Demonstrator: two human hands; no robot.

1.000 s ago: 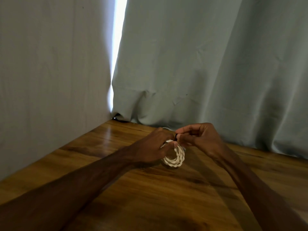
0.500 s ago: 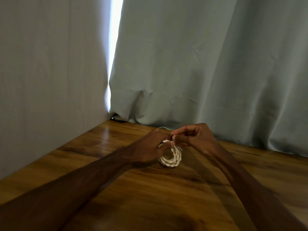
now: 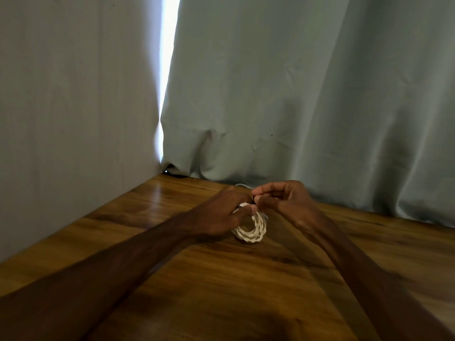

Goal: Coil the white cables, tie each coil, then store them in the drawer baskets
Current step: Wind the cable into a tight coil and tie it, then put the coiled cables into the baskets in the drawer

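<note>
Fingers of the left hand (image 3: pixel 222 214) were closed around the upper left of the coil (image 3: pixel 251 226), thumb pressed over its strands. Those of the right hand (image 3: pixel 283 201) were pinched at the coil's top on something small and dark, perhaps a tie. The coil was held just above the tabletop (image 3: pixel 246 286), towards its far edge. Were either grip eased too soon, the turns could be expected to spring loose.
</note>
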